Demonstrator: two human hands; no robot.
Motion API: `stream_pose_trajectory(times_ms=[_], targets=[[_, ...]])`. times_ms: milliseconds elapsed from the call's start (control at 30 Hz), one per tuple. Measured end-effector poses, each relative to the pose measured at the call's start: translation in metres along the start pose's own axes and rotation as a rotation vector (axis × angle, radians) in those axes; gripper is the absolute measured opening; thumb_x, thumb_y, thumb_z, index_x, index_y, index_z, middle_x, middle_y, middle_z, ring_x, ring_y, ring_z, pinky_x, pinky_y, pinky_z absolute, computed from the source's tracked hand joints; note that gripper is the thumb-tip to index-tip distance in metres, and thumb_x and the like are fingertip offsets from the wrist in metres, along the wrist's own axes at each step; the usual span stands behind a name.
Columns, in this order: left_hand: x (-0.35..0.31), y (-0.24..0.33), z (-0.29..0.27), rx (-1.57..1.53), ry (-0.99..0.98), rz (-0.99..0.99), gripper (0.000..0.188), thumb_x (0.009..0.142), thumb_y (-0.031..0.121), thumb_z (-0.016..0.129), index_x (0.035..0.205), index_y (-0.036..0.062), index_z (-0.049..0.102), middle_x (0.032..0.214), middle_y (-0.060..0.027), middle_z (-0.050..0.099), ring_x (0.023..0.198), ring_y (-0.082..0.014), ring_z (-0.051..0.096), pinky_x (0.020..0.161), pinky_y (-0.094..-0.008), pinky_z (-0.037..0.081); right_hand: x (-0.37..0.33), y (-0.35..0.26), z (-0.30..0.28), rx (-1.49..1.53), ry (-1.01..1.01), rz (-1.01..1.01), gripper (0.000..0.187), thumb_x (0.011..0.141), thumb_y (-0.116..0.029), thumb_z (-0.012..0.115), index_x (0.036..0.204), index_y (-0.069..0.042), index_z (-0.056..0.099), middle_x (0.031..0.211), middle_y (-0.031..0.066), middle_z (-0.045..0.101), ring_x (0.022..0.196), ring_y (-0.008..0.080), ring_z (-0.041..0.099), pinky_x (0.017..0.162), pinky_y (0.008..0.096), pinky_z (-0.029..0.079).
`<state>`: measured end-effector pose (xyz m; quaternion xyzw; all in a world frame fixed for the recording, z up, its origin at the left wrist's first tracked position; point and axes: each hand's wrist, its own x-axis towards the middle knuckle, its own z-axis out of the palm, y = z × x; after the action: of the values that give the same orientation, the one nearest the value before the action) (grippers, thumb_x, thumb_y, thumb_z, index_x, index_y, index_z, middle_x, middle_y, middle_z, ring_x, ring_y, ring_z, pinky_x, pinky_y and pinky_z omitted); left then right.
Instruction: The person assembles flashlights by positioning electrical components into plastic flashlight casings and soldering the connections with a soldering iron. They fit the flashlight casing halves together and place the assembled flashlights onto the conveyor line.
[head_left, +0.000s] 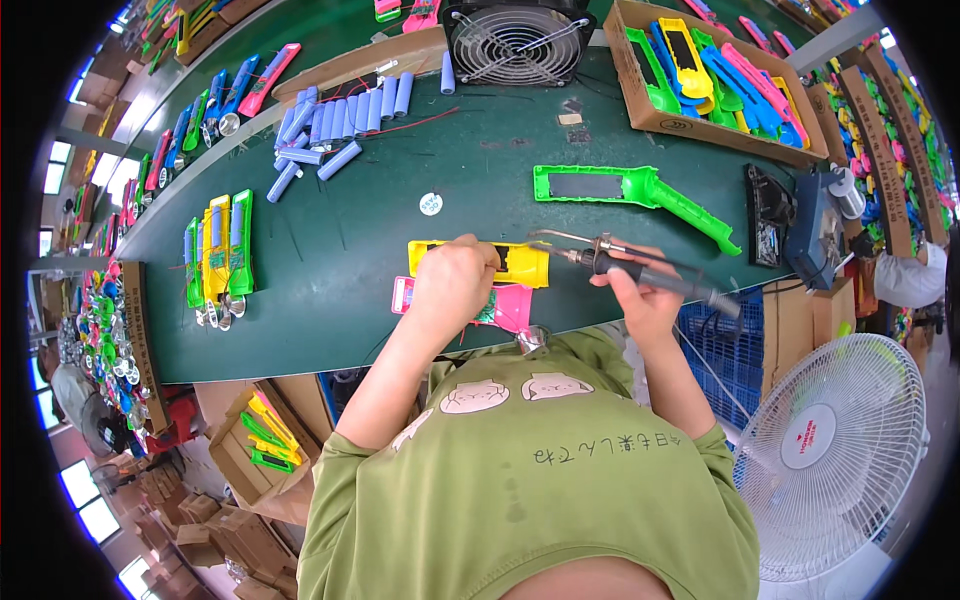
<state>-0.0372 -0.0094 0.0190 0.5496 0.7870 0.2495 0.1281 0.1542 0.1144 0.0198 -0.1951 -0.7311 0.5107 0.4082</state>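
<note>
Gripping an iron (pixel 603 263), the right hand (pixel 640 295) has its tip near the yellow shell (pixel 525 265), which extends rightward from under the curled left hand (pixel 450 287); whether that one pinches anything is hidden. Toward the counter's (pixel 365 235) front edge lies a pink shell (pixel 513 308); batteries (pixel 345 115) crowd its back left.

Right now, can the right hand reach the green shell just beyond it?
Probably yes: mostly bare bench lies between the right hand and the green shell. But that hand holds a soldering iron, which may hinder gripping.
</note>
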Motion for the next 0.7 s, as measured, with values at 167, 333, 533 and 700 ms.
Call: stream_pose_trajectory(times_ms=[167,333,533,700], targets=[[0.005,0.001,-0.003,0.048,-0.058,0.023,0.006,0.07,0.008,0.058,0.072,0.005,0.063,0.07,-0.0113,0.057,0.065,-0.0284,0.058,0.06,-0.0378,0.046,-0.006,0.015,0.005,0.453,0.13,0.491,0.016,0.079,-0.002,0.062,0.092,0.005,0.056,0.082,0.0104,0.06,0.063,0.0146,0.061,0.058,0.0254,0.051],[0.005,0.002,-0.003,0.059,-0.063,0.015,0.006,0.07,0.008,0.057,0.072,0.0048,0.063,0.069,-0.0116,0.056,0.066,-0.0285,0.058,0.06,-0.038,0.046,-0.009,0.025,0.012,0.372,0.07,0.483,0.015,0.079,-0.003,0.062,0.091,0.005,0.057,0.078,0.0087,0.061,0.062,0.0128,0.06,0.056,0.0233,0.05],[0.006,0.001,-0.002,0.069,-0.07,0.016,0.007,0.071,0.008,0.057,0.073,0.0047,0.063,0.069,-0.0121,0.056,0.066,-0.0287,0.058,0.06,-0.0381,0.046,-0.012,0.031,0.017,0.344,0.036,0.484,0.016,0.079,-0.003,0.061,0.091,0.005,0.055,0.084,0.0117,0.061,0.062,0.015,0.06,0.056,0.0254,0.05],[0.006,0.002,-0.002,0.067,-0.072,0.015,0.006,0.071,0.007,0.057,0.073,0.0044,0.063,0.069,-0.0124,0.056,0.065,-0.0291,0.058,0.06,-0.0384,0.046,-0.013,0.031,0.019,0.363,0.068,0.491,0.015,0.079,-0.003,0.061,0.091,0.006,0.056,0.083,0.0118,0.061,0.062,0.0154,0.06,0.056,0.0257,0.05]])
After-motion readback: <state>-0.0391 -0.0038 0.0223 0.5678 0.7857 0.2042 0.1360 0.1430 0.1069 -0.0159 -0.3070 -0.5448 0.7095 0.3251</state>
